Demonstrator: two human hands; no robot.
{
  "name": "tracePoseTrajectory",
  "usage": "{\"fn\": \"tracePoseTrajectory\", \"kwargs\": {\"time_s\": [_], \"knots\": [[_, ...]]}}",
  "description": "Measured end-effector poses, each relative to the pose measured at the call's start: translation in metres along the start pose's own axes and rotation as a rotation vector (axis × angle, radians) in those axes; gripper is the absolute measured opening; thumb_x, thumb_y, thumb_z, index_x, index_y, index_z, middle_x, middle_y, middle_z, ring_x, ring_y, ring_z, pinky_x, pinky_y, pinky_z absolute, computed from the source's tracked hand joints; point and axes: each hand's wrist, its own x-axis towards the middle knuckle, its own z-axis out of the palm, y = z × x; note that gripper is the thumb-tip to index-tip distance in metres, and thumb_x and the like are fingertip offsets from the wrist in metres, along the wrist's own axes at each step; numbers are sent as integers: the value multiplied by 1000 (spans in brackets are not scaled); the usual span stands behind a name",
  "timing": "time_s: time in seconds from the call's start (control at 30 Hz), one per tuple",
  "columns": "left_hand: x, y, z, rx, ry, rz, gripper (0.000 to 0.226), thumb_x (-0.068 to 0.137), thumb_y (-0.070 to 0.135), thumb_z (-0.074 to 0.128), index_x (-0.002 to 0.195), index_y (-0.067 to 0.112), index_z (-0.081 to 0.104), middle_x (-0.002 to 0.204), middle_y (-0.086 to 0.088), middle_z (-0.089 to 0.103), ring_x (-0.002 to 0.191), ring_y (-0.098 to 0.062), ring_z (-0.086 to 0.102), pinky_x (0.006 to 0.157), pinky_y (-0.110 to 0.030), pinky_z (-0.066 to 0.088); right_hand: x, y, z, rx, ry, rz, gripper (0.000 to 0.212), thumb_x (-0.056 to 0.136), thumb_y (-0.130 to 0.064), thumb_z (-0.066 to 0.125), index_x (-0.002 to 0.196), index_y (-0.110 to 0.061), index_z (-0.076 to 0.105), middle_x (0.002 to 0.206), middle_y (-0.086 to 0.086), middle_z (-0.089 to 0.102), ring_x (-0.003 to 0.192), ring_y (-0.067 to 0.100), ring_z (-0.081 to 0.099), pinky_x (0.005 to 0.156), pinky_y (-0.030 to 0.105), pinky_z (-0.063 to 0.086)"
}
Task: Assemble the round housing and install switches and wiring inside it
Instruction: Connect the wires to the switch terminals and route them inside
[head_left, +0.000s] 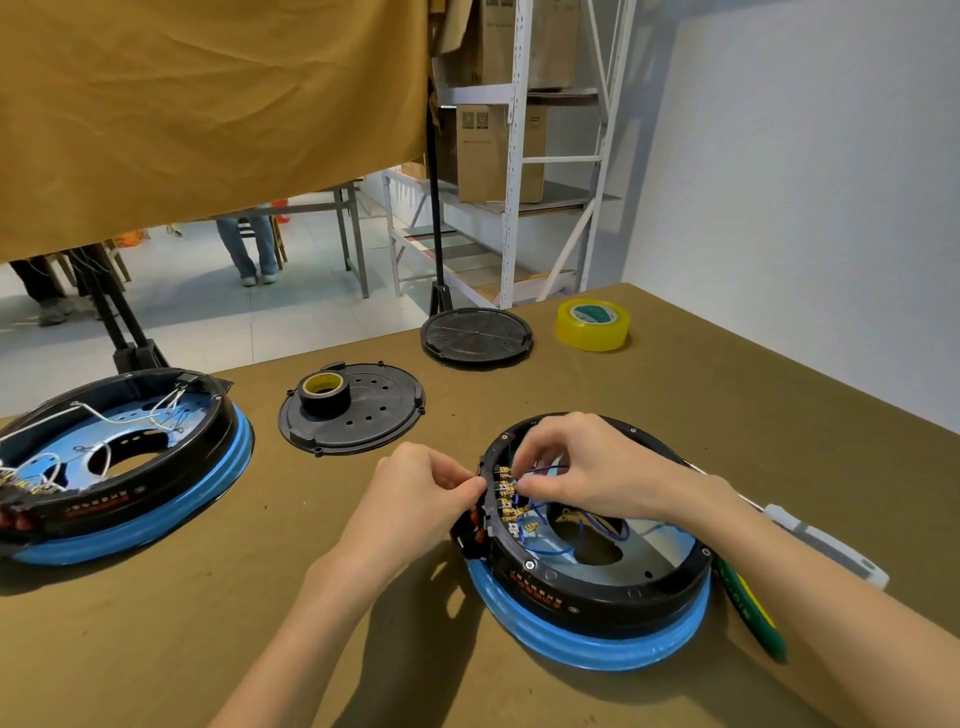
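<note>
2 hands meet at the left wall of the round housing (597, 587), which sits on the brown table (260, 597) right of centre, black ring over a blue base. The left hand (410, 499) grips the outside of the wall with curled fingers, at the block of red switches (475, 525). The right hand (582, 467) reaches in from above and pinches a blue wire (540, 470) between thumb and forefinger, just beside the row of brass terminals (506, 499).

That row runs along the inner wall, roughly toward and away from the person, directly left of the right fingertips. The right hand is nearer, so I judge it will push the connector leftward onto a terminal while the left braces.
</note>
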Motion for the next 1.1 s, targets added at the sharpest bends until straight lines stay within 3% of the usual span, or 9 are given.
{"fn": "tracePoseTrajectory", "kwargs": {"time_s": [0.23,0.4,0.7,0.93,1.1], "knots": [[-4,5,4,70,41,9,16,98,33,68,96,26,83,78,13,75,76,-2,70,70,-28,63,-8,1,12,-22,58,5,11,91,-33,77,99,-27,81,96,-11,65,85,6,60,75,20,49],[-4,3,1,54,24,2,15,96,36,70,96,28,83,79,15,75,76,0,70,67,-22,61,-6,2,11,-67,24,-29,11,95,-32,72,102,-25,78,98,-15,64,89,-4,58,75,14,44],[-4,4,1,45,18,13,15,96,34,70,93,27,83,76,14,76,74,1,70,68,-24,62,-5,-2,10,-54,15,-13,11,96,-29,72,102,-22,79,100,-11,65,91,3,62,81,17,50],[-6,7,3,74,15,3,25,99,33,66,86,22,84,75,5,77,75,-9,72,71,-35,63,-4,-2,14,-113,34,-24,11,97,-30,71,102,-24,78,100,-14,63,91,0,59,78,15,46],[-7,9,7,69,0,-15,27,101,31,64,86,21,84,74,2,77,76,-13,74,72,-40,64,-2,-3,18,-143,51,-32,11,96,-29,71,103,-25,79,101,-15,61,92,3,59,84,26,52]]}}
